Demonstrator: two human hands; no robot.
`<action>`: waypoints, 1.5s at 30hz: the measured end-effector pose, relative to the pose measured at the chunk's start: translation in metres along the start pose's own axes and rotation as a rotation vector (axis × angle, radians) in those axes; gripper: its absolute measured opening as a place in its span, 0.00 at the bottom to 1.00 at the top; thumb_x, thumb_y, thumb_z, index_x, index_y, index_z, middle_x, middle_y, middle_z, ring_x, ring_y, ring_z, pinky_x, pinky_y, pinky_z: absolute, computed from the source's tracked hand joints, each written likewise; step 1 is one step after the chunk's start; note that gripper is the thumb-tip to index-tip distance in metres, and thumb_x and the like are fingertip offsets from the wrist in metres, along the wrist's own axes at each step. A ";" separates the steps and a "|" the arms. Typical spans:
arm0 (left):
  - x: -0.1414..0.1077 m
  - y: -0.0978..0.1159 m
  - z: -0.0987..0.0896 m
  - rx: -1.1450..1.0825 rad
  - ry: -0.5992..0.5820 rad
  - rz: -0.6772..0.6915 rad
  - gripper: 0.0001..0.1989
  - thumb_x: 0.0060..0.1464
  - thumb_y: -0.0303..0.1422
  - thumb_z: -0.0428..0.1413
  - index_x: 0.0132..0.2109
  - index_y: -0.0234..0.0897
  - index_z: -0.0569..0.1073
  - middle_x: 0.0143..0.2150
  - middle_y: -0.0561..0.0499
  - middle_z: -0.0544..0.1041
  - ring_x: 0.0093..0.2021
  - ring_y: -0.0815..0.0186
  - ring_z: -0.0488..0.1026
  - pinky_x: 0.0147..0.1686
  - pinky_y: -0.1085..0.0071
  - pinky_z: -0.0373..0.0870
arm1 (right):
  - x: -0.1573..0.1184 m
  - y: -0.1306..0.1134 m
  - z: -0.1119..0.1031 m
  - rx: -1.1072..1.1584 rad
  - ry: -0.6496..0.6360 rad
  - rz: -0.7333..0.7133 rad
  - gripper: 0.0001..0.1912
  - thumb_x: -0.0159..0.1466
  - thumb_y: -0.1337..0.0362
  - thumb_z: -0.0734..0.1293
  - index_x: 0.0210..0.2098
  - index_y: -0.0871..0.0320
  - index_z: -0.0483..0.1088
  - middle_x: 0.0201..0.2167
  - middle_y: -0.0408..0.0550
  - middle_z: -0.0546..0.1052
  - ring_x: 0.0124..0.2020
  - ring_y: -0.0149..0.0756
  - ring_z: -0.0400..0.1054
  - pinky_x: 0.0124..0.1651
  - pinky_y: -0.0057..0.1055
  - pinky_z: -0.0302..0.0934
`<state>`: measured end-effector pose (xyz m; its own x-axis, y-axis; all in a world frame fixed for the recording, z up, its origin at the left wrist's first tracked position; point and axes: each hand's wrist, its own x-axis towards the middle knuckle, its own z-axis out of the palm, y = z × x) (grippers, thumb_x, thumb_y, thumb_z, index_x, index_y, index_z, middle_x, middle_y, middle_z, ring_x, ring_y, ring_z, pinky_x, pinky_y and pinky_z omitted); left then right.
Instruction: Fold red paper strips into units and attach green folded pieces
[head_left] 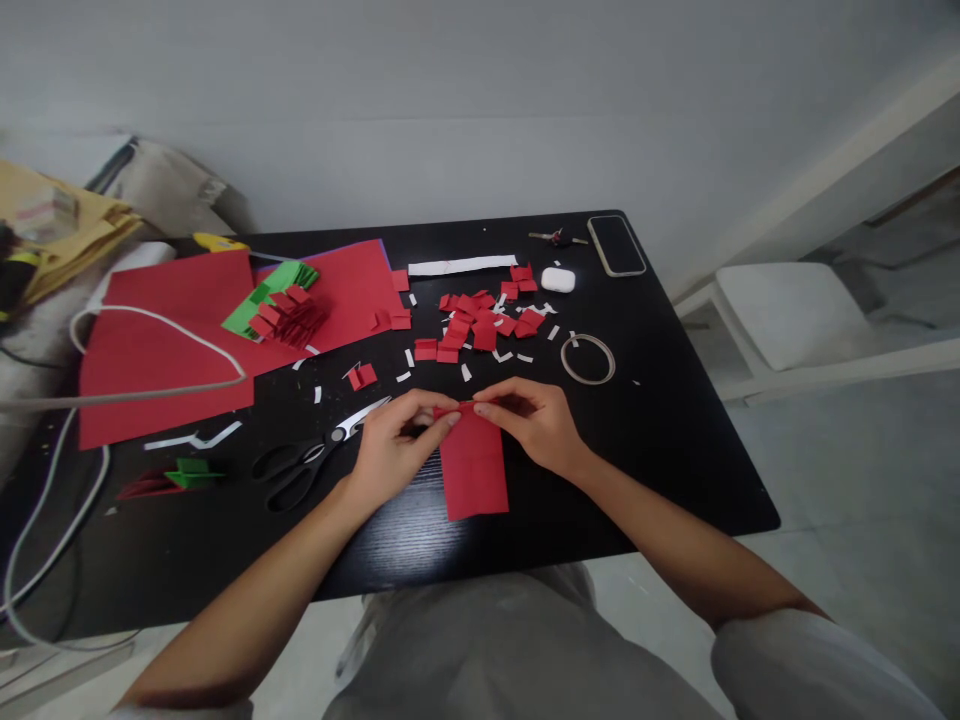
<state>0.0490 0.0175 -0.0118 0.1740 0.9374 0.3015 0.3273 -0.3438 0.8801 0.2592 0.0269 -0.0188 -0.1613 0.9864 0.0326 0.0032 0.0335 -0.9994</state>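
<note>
Pale grey wall (465, 160) runs along the far side of a black worktop (637, 450), whose front catches a patch of light. To the right, a white seat (795, 310) stands over the light grey floor (862, 490). Near the worktop's front edge, the red paper (475, 468) extends toward the person. At its far edge, the left hand (397, 440) pinches the left corner and the right hand (536, 425) pinches beside it, each grip pressed together, thumb against finger.

Beyond lie folded red pieces (472, 320) among white scraps, a white strip (461, 266), a white case (558, 280), keys (557, 238) and a phone (616, 246). A ring (588, 359) rests right of the pieces. Black-handled scissors (315, 455) lie beside the left hand; farther left, a pale cable (172, 392) crosses large red sheets (172, 350).
</note>
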 end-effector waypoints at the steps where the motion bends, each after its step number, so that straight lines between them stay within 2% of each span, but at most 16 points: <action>1: 0.000 0.000 0.000 -0.012 -0.003 -0.005 0.03 0.59 0.31 0.65 0.41 0.38 0.81 0.33 0.52 0.84 0.27 0.72 0.76 0.29 0.76 0.74 | 0.000 0.000 0.000 -0.004 0.001 0.001 0.07 0.60 0.59 0.79 0.37 0.52 0.83 0.36 0.45 0.86 0.37 0.38 0.80 0.43 0.35 0.75; 12: 0.001 -0.002 0.000 0.002 -0.004 -0.055 0.07 0.61 0.36 0.63 0.42 0.38 0.81 0.29 0.53 0.82 0.24 0.72 0.71 0.25 0.76 0.69 | -0.002 0.000 0.001 -0.006 0.005 -0.016 0.06 0.60 0.60 0.79 0.37 0.51 0.83 0.36 0.44 0.86 0.38 0.38 0.81 0.44 0.36 0.76; 19: 0.001 0.000 0.000 0.040 0.023 -0.042 0.06 0.61 0.35 0.63 0.41 0.38 0.82 0.31 0.53 0.84 0.25 0.71 0.74 0.27 0.76 0.71 | -0.002 0.002 0.002 -0.008 0.001 -0.024 0.07 0.61 0.58 0.78 0.37 0.52 0.82 0.36 0.45 0.86 0.38 0.39 0.81 0.45 0.37 0.76; 25: -0.001 0.000 0.001 0.061 0.044 -0.007 0.05 0.61 0.34 0.64 0.41 0.38 0.82 0.31 0.53 0.84 0.25 0.72 0.74 0.26 0.76 0.71 | 0.000 0.005 0.002 0.042 -0.046 0.022 0.16 0.59 0.58 0.79 0.46 0.52 0.80 0.39 0.45 0.85 0.40 0.37 0.80 0.45 0.33 0.74; 29: -0.003 -0.001 0.002 0.072 0.034 -0.005 0.05 0.61 0.34 0.63 0.41 0.38 0.82 0.32 0.52 0.84 0.25 0.71 0.74 0.28 0.76 0.72 | 0.002 0.004 0.001 0.020 -0.093 0.063 0.11 0.61 0.56 0.77 0.40 0.54 0.82 0.35 0.45 0.85 0.36 0.36 0.78 0.39 0.32 0.73; 32: -0.003 -0.002 0.002 0.080 0.027 0.005 0.05 0.61 0.34 0.63 0.41 0.38 0.83 0.33 0.52 0.85 0.26 0.71 0.75 0.28 0.75 0.73 | 0.002 0.002 0.000 -0.014 -0.084 0.042 0.09 0.62 0.56 0.77 0.37 0.54 0.82 0.34 0.45 0.85 0.36 0.36 0.78 0.39 0.32 0.72; 40: -0.003 -0.003 0.002 0.047 0.006 -0.023 0.05 0.61 0.34 0.63 0.41 0.38 0.82 0.34 0.52 0.85 0.27 0.71 0.75 0.30 0.75 0.73 | 0.000 0.003 0.002 -0.023 -0.048 0.021 0.07 0.61 0.58 0.77 0.37 0.53 0.83 0.34 0.45 0.85 0.36 0.37 0.78 0.41 0.34 0.72; 45: 0.000 -0.002 0.001 -0.036 0.030 -0.103 0.05 0.61 0.34 0.63 0.40 0.38 0.82 0.30 0.53 0.82 0.26 0.71 0.73 0.27 0.76 0.70 | 0.002 0.003 0.002 0.090 -0.078 0.087 0.11 0.61 0.56 0.77 0.41 0.53 0.82 0.36 0.45 0.85 0.37 0.36 0.79 0.41 0.32 0.73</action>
<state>0.0489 0.0186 -0.0139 0.1127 0.9691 0.2194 0.3084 -0.2440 0.9194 0.2573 0.0291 -0.0221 -0.2407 0.9693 -0.0512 -0.0678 -0.0694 -0.9953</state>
